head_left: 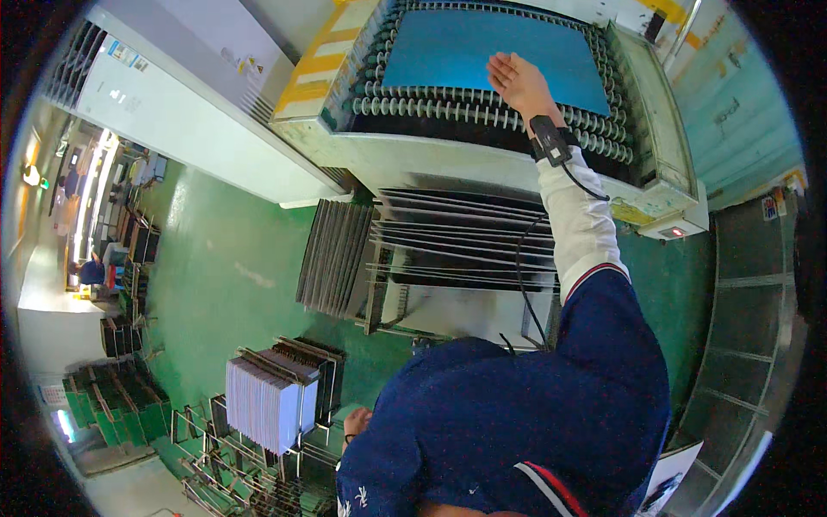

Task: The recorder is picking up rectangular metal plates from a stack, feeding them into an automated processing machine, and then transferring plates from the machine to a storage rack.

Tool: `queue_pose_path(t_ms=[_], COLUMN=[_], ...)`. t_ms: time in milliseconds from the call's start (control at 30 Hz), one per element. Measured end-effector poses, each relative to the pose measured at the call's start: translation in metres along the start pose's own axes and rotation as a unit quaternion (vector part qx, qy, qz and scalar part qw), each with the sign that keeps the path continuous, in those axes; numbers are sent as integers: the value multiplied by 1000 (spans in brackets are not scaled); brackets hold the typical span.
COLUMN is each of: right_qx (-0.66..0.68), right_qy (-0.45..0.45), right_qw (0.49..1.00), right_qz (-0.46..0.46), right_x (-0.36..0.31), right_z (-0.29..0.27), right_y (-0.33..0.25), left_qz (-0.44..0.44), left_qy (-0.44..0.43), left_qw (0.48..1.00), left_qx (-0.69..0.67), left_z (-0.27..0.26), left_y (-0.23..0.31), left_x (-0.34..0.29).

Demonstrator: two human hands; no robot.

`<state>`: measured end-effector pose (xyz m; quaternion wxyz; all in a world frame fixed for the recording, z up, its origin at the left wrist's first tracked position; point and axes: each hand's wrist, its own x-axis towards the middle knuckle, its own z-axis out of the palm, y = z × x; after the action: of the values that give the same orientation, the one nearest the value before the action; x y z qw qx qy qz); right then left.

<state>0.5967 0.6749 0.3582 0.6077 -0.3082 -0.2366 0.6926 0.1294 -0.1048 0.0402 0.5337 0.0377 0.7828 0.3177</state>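
Lying lengthwise left to right across the frame's top, the blue sheet [457, 52] is overlapped by the nearer right hand [519, 84], fingers extended, nothing held; the left hand's [357, 421] grip, lower centre, cannot be told.

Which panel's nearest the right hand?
The blue panel, lying flat on the rollers by the right hand; the dark panels and white ones sit in rows, off the rollers.
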Motion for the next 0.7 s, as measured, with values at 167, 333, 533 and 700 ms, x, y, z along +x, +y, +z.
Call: queue_pose_path(t_ms=[167,333,533,700], right_qx=[53,-149,-560,-622], right_qy=[33,-59,-124,-152], right_qw=[998,986,817,767], right_qz=[24,36,65,40], right_x=[-52,-136,-276,-353], right_z=[3,-5,-36,-43], right_y=[-6,15,59,127], left_qz=[219,231,46,-16], left_qy=[-66,-124,-90,-90], left_qw=[935,959,995,995], left_qx=[273,109,28,-48], left_z=[-16,-35,-4,-8], left_y=[22,9,109,114], left_x=[23,46,5,9])
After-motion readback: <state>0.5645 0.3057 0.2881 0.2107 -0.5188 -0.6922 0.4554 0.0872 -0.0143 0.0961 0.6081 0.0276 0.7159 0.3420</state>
